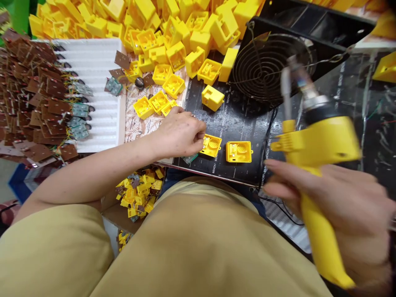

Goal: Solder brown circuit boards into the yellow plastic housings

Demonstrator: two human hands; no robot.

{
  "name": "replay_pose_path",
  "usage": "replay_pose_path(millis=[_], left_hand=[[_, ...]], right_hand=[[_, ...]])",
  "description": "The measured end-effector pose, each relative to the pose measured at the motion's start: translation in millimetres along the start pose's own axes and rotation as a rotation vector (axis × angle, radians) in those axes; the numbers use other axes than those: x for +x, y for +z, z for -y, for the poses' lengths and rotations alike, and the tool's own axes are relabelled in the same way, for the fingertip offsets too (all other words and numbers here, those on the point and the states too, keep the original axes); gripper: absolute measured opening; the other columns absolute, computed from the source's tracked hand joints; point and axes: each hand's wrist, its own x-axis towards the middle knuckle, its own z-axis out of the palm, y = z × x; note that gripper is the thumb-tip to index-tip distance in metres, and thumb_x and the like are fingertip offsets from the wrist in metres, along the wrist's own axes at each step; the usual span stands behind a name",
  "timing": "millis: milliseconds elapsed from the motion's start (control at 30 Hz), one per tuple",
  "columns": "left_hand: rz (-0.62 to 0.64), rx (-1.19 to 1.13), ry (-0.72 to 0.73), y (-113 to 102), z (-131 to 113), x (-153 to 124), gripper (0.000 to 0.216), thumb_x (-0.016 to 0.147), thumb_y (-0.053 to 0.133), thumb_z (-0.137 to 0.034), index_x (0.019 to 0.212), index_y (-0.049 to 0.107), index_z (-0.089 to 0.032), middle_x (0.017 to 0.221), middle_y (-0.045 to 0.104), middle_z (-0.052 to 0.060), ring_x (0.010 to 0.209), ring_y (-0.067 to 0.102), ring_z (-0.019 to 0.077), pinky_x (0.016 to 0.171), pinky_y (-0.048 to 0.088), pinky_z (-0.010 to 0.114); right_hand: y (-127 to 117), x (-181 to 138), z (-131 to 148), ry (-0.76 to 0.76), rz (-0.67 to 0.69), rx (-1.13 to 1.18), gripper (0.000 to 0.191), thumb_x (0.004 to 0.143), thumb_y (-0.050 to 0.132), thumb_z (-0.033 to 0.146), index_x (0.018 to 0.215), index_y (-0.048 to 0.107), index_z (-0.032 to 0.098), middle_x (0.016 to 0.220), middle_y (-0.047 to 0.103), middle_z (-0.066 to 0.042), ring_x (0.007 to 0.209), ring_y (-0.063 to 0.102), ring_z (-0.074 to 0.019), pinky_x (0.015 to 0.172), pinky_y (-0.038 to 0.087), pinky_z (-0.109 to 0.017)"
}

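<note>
My right hand [343,206] is wrapped around the handle of a yellow soldering gun [321,140], held up at the right; its metal tip and feed tube point away from me and are blurred by motion. Over the black bench mat, my left hand [182,132] has its fingers curled together, and what they pinch is hidden. Right beside those fingertips lies an open yellow plastic case [213,145], partly covered by the hand. A green circuit board [189,159] peeks out below the hand. Another open yellow case [239,152] lies a little to the right.
A black fan with a wire grille [266,68] stands at the back right. Yellow cases [185,37] are heaped along the back. Brown circuit boards [40,99] with wires pile up on a white ribbed foam sheet [102,95] at left. A box of yellow parts [140,194] sits below the bench edge.
</note>
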Motion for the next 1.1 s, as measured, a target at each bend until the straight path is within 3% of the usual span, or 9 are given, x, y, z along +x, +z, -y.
replay_pose_path(millis=[100, 267, 333, 467, 600, 733, 867, 967, 1100], left_hand=[[-0.145, -0.037, 0.042, 3, 10, -15, 0.031, 0.087, 0.053, -0.041, 0.101, 0.070, -0.018, 0.091, 0.073, 0.007, 0.094, 0.064, 0.0259, 0.098, 0.042, 0.044], [-0.326, -0.146, 0.216, 31, 20, -34, 0.066, 0.093, 0.052, -0.059, 0.141, 0.051, -0.014, 0.143, 0.059, 0.017, 0.133, 0.053, 0.0305, 0.110, 0.039, 0.044], [-0.346, -0.090, 0.293, 50, 19, -35, 0.070, 0.097, 0.049, -0.058, 0.150, 0.043, -0.012, 0.148, 0.056, 0.019, 0.137, 0.050, 0.0310, 0.110, 0.038, 0.046], [-0.421, 0.056, 0.321, 74, 22, -40, 0.059, 0.102, 0.044, -0.043, 0.151, 0.042, -0.011, 0.127, 0.069, 0.014, 0.110, 0.063, 0.0261, 0.097, 0.043, 0.042], [-0.457, 0.082, 0.349, 61, 39, -56, 0.059, 0.098, 0.048, -0.048, 0.146, 0.051, -0.015, 0.125, 0.071, 0.012, 0.114, 0.062, 0.0267, 0.101, 0.041, 0.044], [-0.446, 0.004, 0.004, 15, 72, -52, 0.069, 0.096, 0.036, -0.070, 0.129, 0.065, -0.018, 0.125, 0.071, 0.010, 0.117, 0.058, 0.0265, 0.102, 0.040, 0.044], [-0.298, 0.155, -0.518, -21, 117, -18, 0.067, 0.102, 0.020, -0.063, 0.109, 0.071, -0.021, 0.097, 0.072, 0.001, 0.112, 0.056, 0.0207, 0.101, 0.038, 0.044], [-0.167, 0.167, -0.642, -23, 141, 6, 0.055, 0.095, 0.039, -0.064, 0.098, 0.073, -0.021, 0.085, 0.069, 0.001, 0.103, 0.060, 0.0210, 0.089, 0.044, 0.042], [-0.272, -0.126, -0.595, -25, 156, 8, 0.033, 0.078, 0.066, -0.053, 0.077, 0.069, -0.021, 0.075, 0.068, 0.002, 0.083, 0.060, 0.0201, 0.074, 0.047, 0.039]], right_hand=[[20, 4, -16, -0.344, -0.051, -0.112, 0.019, 0.089, 0.076, 0.021, 0.106, 0.066, 0.020, 0.079, 0.072, 0.001, 0.066, 0.067, -0.0133, 0.062, 0.049, -0.023], [46, -1, -36, -0.260, 0.097, -0.046, 0.040, 0.086, 0.080, 0.030, 0.118, 0.057, 0.021, 0.119, 0.071, -0.010, 0.119, 0.067, -0.0265, 0.100, 0.056, -0.038], [55, 0, -34, -0.249, 0.113, -0.013, 0.037, 0.088, 0.076, 0.022, 0.118, 0.054, 0.024, 0.118, 0.071, -0.009, 0.117, 0.068, -0.0255, 0.098, 0.058, -0.039], [68, 7, -19, -0.224, 0.029, -0.049, 0.040, 0.086, 0.075, 0.014, 0.118, 0.053, 0.024, 0.121, 0.070, -0.013, 0.112, 0.070, -0.0289, 0.086, 0.063, -0.039], [76, 13, -4, -0.214, -0.060, -0.098, 0.048, 0.082, 0.081, 0.016, 0.121, 0.054, 0.022, 0.107, 0.073, -0.011, 0.096, 0.074, -0.0318, 0.069, 0.064, -0.037], [83, 19, 1, -0.230, -0.069, -0.093, 0.049, 0.083, 0.079, 0.015, 0.123, 0.053, 0.025, 0.098, 0.075, -0.006, 0.089, 0.075, -0.0285, 0.071, 0.064, -0.038], [88, 22, 0, -0.238, -0.080, -0.073, 0.046, 0.084, 0.079, 0.016, 0.121, 0.055, 0.026, 0.098, 0.074, -0.005, 0.085, 0.074, -0.0260, 0.073, 0.064, -0.038], [92, 19, -3, -0.242, -0.100, -0.055, 0.042, 0.084, 0.080, 0.019, 0.119, 0.057, 0.024, 0.097, 0.074, -0.004, 0.083, 0.074, -0.0242, 0.072, 0.063, -0.038], [93, 18, -3, -0.232, -0.134, -0.015, 0.043, 0.082, 0.083, 0.026, 0.117, 0.058, 0.023, 0.097, 0.075, -0.004, 0.086, 0.074, -0.0248, 0.078, 0.064, -0.042]])
